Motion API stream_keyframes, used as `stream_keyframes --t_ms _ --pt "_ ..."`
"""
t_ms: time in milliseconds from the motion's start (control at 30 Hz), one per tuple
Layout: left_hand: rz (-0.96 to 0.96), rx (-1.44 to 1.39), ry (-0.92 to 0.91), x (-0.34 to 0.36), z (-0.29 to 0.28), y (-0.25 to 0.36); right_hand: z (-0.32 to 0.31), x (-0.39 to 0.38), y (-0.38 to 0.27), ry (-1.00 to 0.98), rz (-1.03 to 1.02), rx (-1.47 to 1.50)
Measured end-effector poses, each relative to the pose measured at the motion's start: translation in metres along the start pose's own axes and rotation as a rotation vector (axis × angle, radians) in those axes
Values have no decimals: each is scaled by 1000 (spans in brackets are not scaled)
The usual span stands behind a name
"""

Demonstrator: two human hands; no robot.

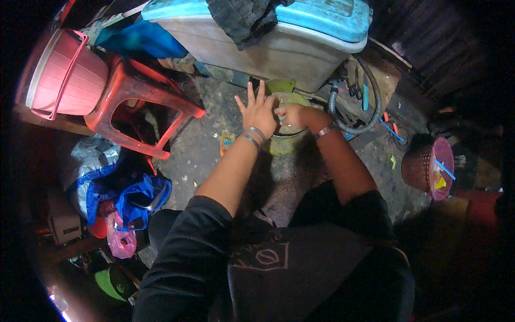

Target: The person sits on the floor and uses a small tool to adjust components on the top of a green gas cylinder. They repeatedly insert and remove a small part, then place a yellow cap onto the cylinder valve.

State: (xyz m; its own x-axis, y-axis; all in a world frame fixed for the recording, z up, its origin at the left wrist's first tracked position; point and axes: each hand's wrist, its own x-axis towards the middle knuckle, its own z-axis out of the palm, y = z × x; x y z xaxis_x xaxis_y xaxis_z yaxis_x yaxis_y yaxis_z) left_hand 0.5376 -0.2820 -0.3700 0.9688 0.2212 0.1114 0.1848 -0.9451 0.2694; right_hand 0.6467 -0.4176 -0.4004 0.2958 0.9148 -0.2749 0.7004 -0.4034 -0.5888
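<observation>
On the floor in front of me lies a yellow-green object [288, 146] with rounded lobes, its kind hard to make out. My left hand [258, 114] rests at its left side, two fingers stretched out and spread past its edge. The thumb side is hidden toward the middle. Close beside it, my right hand [298, 116] is closed over the object's middle, fingers curled. What those fingers pinch, if anything, cannot be seen. Metal bangles circle both wrists.
Beyond my hands stands a large storage box [268, 45] with a blue lid and dark cloth [244, 21]. Left are a red stool [174, 131], pink bucket [80, 75] and blue bag [139, 196]. A grey hose [333, 107], pliers [395, 127] and wicker basket [417, 166] sit right.
</observation>
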Motion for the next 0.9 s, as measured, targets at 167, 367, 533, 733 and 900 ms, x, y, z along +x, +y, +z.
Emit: stream_keyframes --t_ms 167,367,533,733,900 --pt "3 -1 -88 -2 -19 5 7 -18 32 67 189 38" --pt "-26 22 -133 0 -16 6 4 -1 73 101 478 1489" --pt "-41 42 8 2 1 1 6 16 58 76 427 1389" --pt "16 -54 39 -2 0 1 21 14 9 299 -55 -129" --pt "7 2 -59 -2 -13 5 23 -25 3 193 35 192"
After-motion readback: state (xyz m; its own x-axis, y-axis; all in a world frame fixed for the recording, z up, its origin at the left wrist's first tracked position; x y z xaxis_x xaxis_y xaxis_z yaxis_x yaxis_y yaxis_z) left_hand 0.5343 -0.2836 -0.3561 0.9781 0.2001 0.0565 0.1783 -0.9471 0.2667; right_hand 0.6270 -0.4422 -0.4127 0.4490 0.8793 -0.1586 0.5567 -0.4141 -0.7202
